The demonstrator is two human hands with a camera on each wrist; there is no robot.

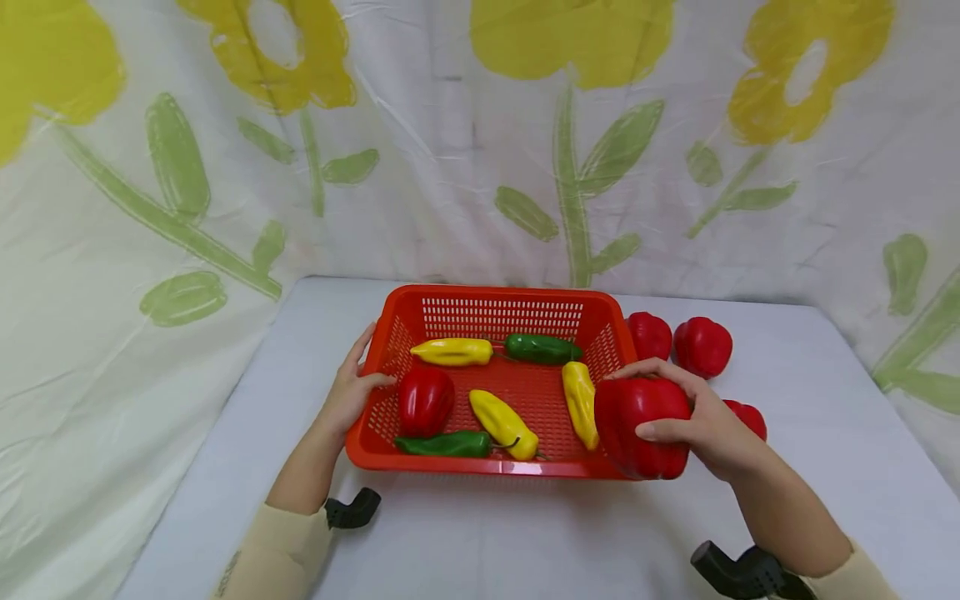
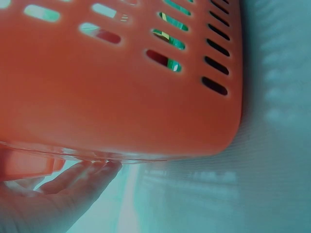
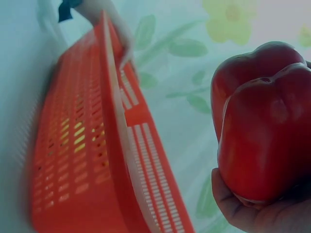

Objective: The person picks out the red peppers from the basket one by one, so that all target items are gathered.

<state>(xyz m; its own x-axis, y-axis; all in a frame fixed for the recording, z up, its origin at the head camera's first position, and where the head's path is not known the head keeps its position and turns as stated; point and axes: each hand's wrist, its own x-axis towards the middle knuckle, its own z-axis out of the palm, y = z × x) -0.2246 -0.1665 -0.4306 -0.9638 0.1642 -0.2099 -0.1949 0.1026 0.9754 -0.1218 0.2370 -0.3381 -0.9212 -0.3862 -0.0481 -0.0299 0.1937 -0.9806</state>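
A red plastic basket (image 1: 498,468) stands on the table, holding a red bell pepper (image 1: 426,402), several yellow peppers (image 1: 452,352) and green peppers (image 1: 543,348). My left hand (image 1: 354,387) grips the basket's left rim, its thumb over the edge; in the left wrist view its fingers (image 2: 92,182) lie along the outside. My right hand (image 1: 701,421) holds a large red bell pepper (image 1: 645,427) over the basket's right front corner. In the right wrist view this bell pepper (image 3: 267,131) is raised beside the basket wall (image 3: 77,160).
Right of the basket lie more red bell peppers: one by its rim (image 1: 649,336), another beside it (image 1: 703,347), and a third (image 1: 747,418) partly behind my right hand. The white table (image 1: 480,542) ends at a flowered cloth (image 1: 427,167) at the back.
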